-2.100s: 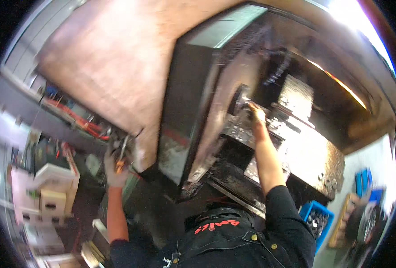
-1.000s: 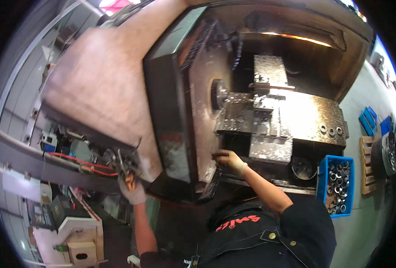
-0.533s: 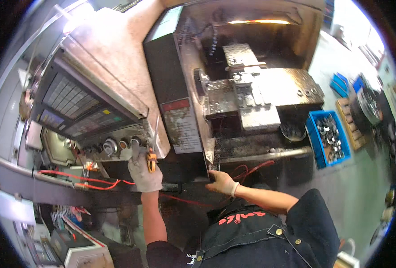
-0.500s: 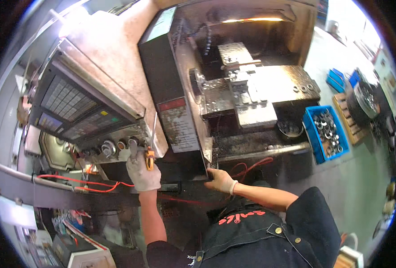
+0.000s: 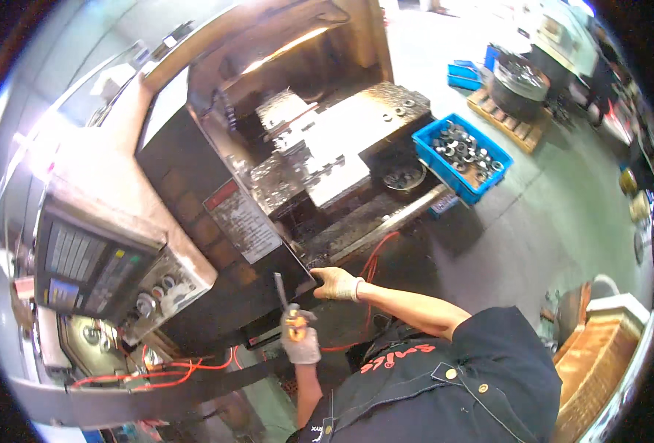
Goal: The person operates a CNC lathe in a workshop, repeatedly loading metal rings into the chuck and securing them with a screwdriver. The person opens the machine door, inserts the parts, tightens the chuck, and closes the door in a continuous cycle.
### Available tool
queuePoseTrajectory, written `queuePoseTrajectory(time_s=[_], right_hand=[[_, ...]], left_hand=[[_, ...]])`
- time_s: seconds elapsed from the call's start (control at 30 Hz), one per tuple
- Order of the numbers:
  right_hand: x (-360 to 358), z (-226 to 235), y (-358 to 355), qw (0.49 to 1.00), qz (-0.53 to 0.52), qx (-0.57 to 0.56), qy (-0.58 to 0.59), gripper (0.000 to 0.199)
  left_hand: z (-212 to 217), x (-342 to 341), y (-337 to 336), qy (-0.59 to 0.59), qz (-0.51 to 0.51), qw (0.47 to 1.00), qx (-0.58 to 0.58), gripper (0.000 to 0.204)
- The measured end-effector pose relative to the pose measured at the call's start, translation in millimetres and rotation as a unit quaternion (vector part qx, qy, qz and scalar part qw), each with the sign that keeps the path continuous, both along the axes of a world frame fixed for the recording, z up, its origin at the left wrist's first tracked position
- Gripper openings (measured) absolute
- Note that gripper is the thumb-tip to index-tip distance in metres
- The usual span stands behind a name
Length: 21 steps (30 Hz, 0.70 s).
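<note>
The left hand (image 5: 302, 348) has its fingers wrapped round an orange-handled tool (image 5: 295, 325), whose metal shank points up and away from the knuckles. Just beside it, the right hand (image 5: 336, 283) has its fingers at the lower corner of the dark machine door (image 5: 190, 203) (whether they clamp the edge or only press it, one cannot tell).

Half a second ago the left hand was at the knobs (image 5: 147, 304); these now lie well left of its fingers, and the tool has come away with it. More of the door shows and the chuck can no longer be made out, so the way to the bright metal bed (image 5: 364, 122), beyond the right fingers, looks narrower.

As for writing, a pale label sheet (image 5: 247, 230) on the door, up and left of both hands, carries dense print too blurred to read. Farther left, the control panel (image 5: 83, 255) has tiny key markings. Below the right fingers, the black apron (image 5: 415, 395) bears large, legible red lettering (image 5: 397, 358).
</note>
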State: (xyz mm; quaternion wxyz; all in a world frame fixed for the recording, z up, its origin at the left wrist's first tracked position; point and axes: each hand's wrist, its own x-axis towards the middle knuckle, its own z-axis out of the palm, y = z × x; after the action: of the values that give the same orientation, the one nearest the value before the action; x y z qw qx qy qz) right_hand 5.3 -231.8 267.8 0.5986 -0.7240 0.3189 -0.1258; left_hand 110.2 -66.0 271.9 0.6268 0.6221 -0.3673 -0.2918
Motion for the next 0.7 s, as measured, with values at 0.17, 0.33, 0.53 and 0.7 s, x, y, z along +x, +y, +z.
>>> queuePoseTrajectory(time_s=[0.17,0.33,0.53,0.7], right_hand=[[-77,-29,-9,0.964,-0.183,0.043,-0.187,0.046],[-237,-113,4,0.765,-0.466,0.308,-0.322,0.035],[-412,-102,67,0.587,-0.565,0.321,-0.482,0.033],[-525,-137,136,0.474,-0.707,0.200,-0.486,0.028]], left_hand=[[-45,-73,-12,0.372,-0.039,0.927,0.002,0.047],[-57,-147,-40,0.078,-0.275,0.957,0.048,0.051],[-78,-256,-57,-0.309,-0.513,0.768,0.229,0.044],[-107,-325,-57,-0.280,-0.619,0.701,0.216,0.041]])
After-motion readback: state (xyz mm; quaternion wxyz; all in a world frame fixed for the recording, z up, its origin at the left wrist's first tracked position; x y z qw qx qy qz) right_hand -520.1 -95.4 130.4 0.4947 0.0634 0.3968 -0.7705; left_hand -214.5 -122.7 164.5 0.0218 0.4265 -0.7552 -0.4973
